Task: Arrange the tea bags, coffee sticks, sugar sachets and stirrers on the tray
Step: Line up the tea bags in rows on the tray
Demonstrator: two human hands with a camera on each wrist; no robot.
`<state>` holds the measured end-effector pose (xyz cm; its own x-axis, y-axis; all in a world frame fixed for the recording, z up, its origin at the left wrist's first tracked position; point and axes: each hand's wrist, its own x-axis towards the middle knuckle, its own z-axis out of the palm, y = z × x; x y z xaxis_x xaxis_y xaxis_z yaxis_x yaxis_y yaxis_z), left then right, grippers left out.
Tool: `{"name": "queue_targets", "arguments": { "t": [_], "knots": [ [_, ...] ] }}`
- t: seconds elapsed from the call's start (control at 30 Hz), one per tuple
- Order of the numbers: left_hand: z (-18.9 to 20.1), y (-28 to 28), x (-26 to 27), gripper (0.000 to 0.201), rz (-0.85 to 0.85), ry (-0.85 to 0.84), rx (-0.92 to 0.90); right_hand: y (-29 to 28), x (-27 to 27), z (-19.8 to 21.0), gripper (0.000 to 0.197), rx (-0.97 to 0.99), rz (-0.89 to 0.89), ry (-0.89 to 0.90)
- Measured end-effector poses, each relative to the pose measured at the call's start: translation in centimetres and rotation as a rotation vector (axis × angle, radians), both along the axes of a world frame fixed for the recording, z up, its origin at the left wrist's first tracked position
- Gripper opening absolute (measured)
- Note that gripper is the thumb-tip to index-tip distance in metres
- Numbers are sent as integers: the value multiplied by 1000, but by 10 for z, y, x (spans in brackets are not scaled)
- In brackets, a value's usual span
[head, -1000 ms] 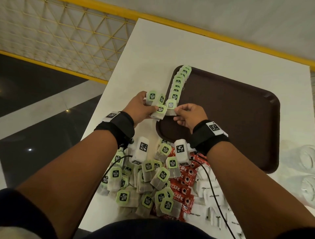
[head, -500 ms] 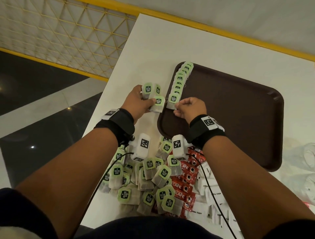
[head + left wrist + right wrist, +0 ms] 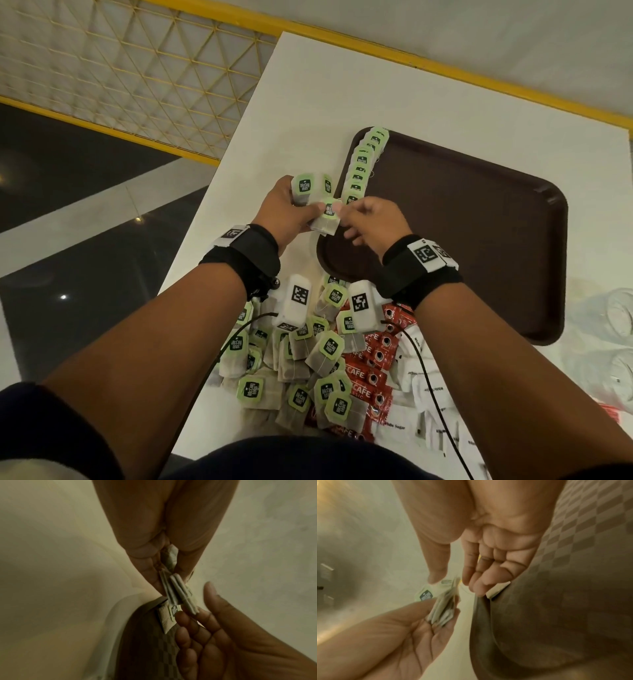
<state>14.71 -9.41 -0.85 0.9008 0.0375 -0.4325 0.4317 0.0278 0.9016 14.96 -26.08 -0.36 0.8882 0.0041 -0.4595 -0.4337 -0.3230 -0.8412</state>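
My left hand grips a small bunch of green-tagged tea bags just off the left rim of the brown tray. In the left wrist view its fingers pinch the stacked bags. My right hand is beside it, fingertips at the lowest bag. The right wrist view shows the right thumb and fingers apart, holding nothing. A row of overlapping tea bags runs along the tray's left side. No stirrers are visible.
A loose pile of tea bags, red coffee sticks and white sugar sachets lies on the white table between my forearms. Clear glasses stand at the right edge. The table's left edge drops off by a yellow railing.
My right hand set a tea bag at the near end of the row on the tray, let it go, and came back to the bunch in my left hand.
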Motion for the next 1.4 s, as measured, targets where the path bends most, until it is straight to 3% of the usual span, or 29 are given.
{"name": "queue_targets", "arguments": {
  "t": [0.13,0.37,0.53,0.83,1.07,1.2,1.4],
  "knots": [
    [1,-3,0,44,7,-9,-21,0,-8,-6,13,29,-25,-62],
    [2,3,0,35,60,-20,-8,-14,-6,-17,12,55,-139,11],
    [3,8,-4,41,28,25,-44,-12,4,-25,12,-2,-175,88],
    [6,13,-6,39,33,17,-39,-3,22,-29,14,-109,-220,58],
    [3,12,-6,42,27,20,-33,-4,25,-28,16,-152,-205,54],
    [2,7,-7,46,-3,16,-39,-4,20,-22,24,-217,-202,-42],
    [1,-1,-6,47,-24,33,-99,5,4,-2,35,-30,-3,-37]
  ]
}}
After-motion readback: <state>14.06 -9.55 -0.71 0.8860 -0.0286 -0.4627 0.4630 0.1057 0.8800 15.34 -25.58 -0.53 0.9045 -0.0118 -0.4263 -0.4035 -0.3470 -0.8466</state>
